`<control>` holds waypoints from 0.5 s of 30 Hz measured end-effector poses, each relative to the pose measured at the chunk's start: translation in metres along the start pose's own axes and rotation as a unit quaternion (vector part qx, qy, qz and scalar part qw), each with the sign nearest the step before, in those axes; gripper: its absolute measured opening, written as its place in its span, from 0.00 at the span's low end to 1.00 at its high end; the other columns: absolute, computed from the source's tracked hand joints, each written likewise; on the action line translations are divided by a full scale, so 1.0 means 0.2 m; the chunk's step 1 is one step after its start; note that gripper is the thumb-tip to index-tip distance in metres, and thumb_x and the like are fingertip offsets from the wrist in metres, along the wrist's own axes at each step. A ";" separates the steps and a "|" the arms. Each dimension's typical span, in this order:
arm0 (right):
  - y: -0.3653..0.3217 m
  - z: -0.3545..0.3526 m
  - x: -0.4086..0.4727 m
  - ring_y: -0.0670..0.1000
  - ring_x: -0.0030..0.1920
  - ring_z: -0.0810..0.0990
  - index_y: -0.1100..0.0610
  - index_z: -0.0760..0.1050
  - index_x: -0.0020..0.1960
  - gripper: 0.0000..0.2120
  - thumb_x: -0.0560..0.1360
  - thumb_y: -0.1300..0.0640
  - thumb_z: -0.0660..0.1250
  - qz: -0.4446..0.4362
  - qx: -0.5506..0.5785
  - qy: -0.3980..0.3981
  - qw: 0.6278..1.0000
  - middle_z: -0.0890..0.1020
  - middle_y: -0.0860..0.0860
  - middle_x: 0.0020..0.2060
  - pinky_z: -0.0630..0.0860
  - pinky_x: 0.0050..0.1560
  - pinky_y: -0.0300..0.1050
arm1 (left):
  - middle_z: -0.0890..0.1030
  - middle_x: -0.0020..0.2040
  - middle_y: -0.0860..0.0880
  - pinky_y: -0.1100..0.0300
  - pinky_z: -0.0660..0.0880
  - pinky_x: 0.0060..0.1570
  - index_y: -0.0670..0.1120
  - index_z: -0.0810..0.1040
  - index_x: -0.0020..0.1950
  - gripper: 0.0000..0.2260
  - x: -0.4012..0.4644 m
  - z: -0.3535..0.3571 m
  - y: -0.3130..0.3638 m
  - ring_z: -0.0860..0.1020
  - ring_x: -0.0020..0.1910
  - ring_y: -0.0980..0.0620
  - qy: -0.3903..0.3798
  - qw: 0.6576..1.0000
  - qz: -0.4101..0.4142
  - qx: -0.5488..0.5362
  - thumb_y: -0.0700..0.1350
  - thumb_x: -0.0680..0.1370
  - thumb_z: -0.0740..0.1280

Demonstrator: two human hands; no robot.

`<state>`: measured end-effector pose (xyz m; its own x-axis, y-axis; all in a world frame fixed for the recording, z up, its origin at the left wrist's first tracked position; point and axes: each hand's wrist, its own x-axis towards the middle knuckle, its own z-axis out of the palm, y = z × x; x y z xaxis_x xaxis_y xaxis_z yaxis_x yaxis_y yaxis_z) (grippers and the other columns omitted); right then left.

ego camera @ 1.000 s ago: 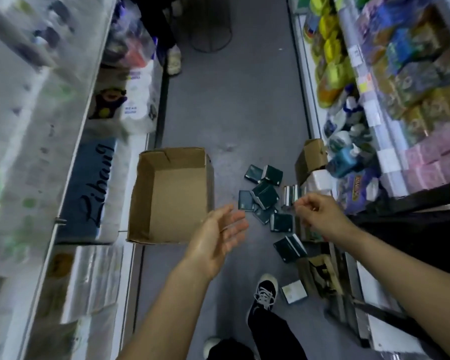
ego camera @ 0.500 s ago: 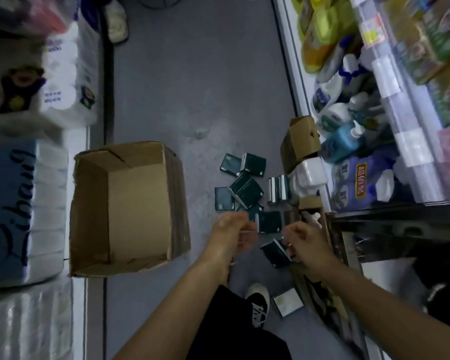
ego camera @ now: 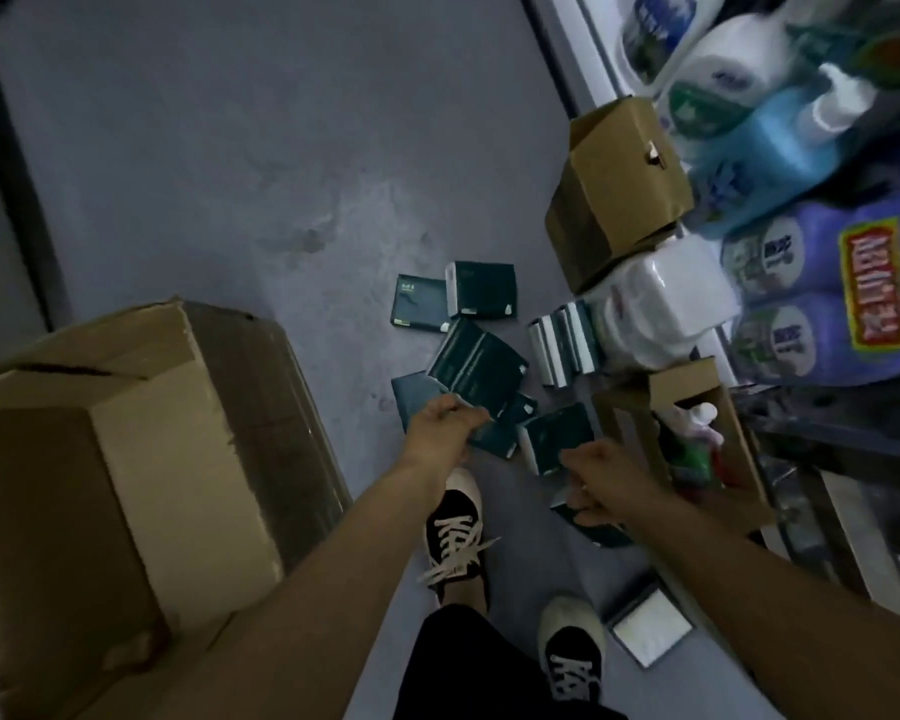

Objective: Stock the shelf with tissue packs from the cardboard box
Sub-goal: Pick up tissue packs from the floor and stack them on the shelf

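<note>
Grey aisle floor (ego camera: 230,163) carries the dark packs (ego camera: 476,363) scattered just ahead of both hands; left hand (ego camera: 445,428) pinches 1 pack's edge, right hand (ego camera: 601,483) curls round another; box (ego camera: 126,459) sits left; a hasty edge grip could let a pack slip.

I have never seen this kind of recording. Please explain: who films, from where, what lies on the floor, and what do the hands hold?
A person wears a camera on the head; it looks down at their own arms and shoes. There is no robot. Dark green tissue packs lie scattered on the grey floor, beside a big cardboard box. The left hand grips one pack at its edge. The right hand curls around another pack. The shelf with bottles is on the right.
</note>
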<state>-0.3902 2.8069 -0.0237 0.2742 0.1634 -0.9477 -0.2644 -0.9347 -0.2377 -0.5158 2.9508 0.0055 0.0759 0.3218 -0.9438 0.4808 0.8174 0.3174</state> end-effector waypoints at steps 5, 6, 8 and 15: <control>0.11 0.12 0.38 0.58 0.51 0.77 0.68 0.72 0.57 0.11 0.77 0.63 0.66 0.007 0.004 0.063 0.998 0.78 0.60 0.54 0.74 0.49 0.44 | 0.74 0.68 0.47 0.64 0.72 0.53 0.41 0.64 0.77 0.32 0.41 0.03 0.07 0.75 0.60 0.50 0.025 0.988 0.063 0.136 0.39 0.76 0.74; 0.11 0.13 0.42 0.60 0.55 0.77 0.67 0.71 0.61 0.17 0.76 0.60 0.67 0.015 0.024 0.077 0.997 0.78 0.61 0.57 0.74 0.53 0.47 | 0.70 0.73 0.46 0.63 0.72 0.58 0.43 0.58 0.80 0.38 0.43 0.00 0.10 0.73 0.66 0.48 0.031 0.984 0.076 0.156 0.41 0.75 0.75; 0.14 0.16 0.55 0.63 0.59 0.77 0.67 0.67 0.68 0.31 0.71 0.51 0.71 0.090 0.074 0.102 0.988 0.76 0.62 0.61 0.76 0.59 0.54 | 0.62 0.79 0.44 0.55 0.68 0.70 0.45 0.52 0.82 0.46 0.56 0.01 0.12 0.68 0.74 0.45 0.037 0.978 0.082 0.187 0.44 0.73 0.78; 0.17 0.26 0.81 0.62 0.64 0.75 0.59 0.69 0.69 0.46 0.60 0.31 0.64 0.191 0.202 0.099 0.955 0.75 0.58 0.66 0.73 0.64 0.60 | 0.63 0.78 0.43 0.50 0.66 0.73 0.45 0.53 0.80 0.53 0.91 0.09 0.06 0.67 0.75 0.43 0.045 0.966 0.082 0.241 0.49 0.65 0.83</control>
<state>-0.4037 2.8175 -0.1959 0.2445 -0.2650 -0.9327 -0.7048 -0.7092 0.0168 -0.4807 3.0114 -0.1640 0.1193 0.4855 -0.8660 0.8216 0.4415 0.3607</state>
